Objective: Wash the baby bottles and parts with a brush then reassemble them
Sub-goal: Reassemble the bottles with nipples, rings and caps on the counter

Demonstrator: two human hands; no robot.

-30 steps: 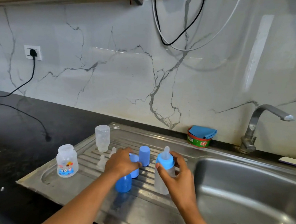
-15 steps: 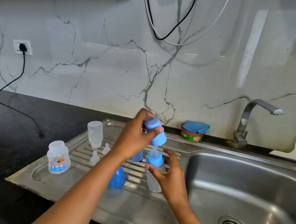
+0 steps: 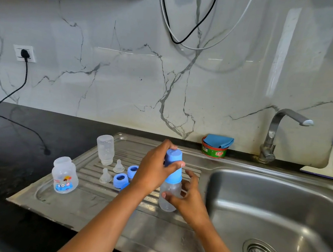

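**Nearly capped: one bottle of three**

Landmark: sink basin (image 3: 275, 207). All the parts are left of it on the ribbed draining board (image 3: 92, 206), which is set into the black bench (image 3: 16, 152).

Bottles, three:
- Held bottle (image 3: 167, 199), just left of the basin, long axis upright. Cannot tell whether its base touches the board.
- Inverted bottle (image 3: 105, 149), further left and toward the wall, neck down.
- Printed bottle (image 3: 64, 175), furthest left of the basin, upright, mouth open.

Hands, two:
- Left hand (image 3: 153, 171) is the upper one, thumb and fingers pinching the blue cap (image 3: 173, 163).
- Right hand (image 3: 189, 199) is lower and on the basin side, fingers curled round the body of the held bottle.

Key relation: the cap sits directly above the held bottle on the same upright axis, and its skirt meets the bottle's collar. My read is that the next move is a straight push down from the left hand while the right braces.

Caps, one in view. A sliver of blue by the left forearm cannot be identified.

Loose blue rings, two: (image 3: 120, 180) and (image 3: 132, 170), between the held bottle and the inverted bottle.

Loose teats, two: (image 3: 119, 166) and (image 3: 105, 176), left of the rings.

My read is that two bottles remain unassembled.
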